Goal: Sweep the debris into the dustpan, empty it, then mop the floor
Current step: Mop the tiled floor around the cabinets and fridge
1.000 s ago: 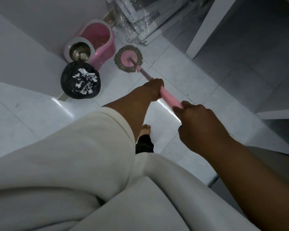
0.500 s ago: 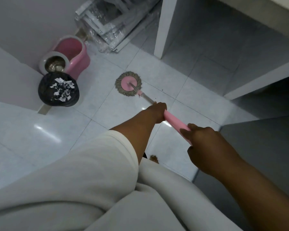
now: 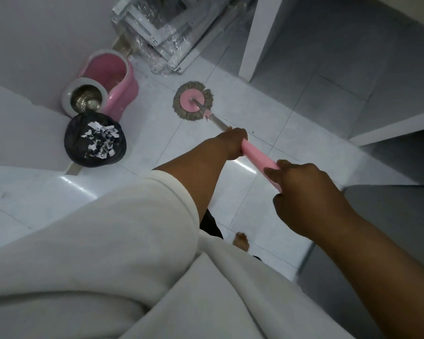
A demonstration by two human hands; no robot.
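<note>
A round mop head (image 3: pixel 192 102) with a pink disc and grey fringe lies flat on the white tiled floor (image 3: pixel 157 143). Its metal shaft runs back into a pink handle (image 3: pixel 257 157). My left hand (image 3: pixel 233 143) grips the handle's lower end. Higher up, my right hand (image 3: pixel 306 192) grips the same handle. A pink mop bucket (image 3: pixel 113 77) with a steel spinner stands by the wall. In front of it sits a black bin (image 3: pixel 95 143) holding white paper scraps.
Plastic-wrapped frames (image 3: pixel 167 33) lean against the wall beyond the mop. A white post (image 3: pixel 260 37) and a low white ledge (image 3: pixel 389 128) bound the floor on the right. My bare foot (image 3: pixel 241 242) shows below my arms. A grey step (image 3: pixel 10 133) rises at left.
The mop head has slid across the tiles, away from the bucket and then a little back toward it. Both hands have kept their grip on the handle while my view shifted.
</note>
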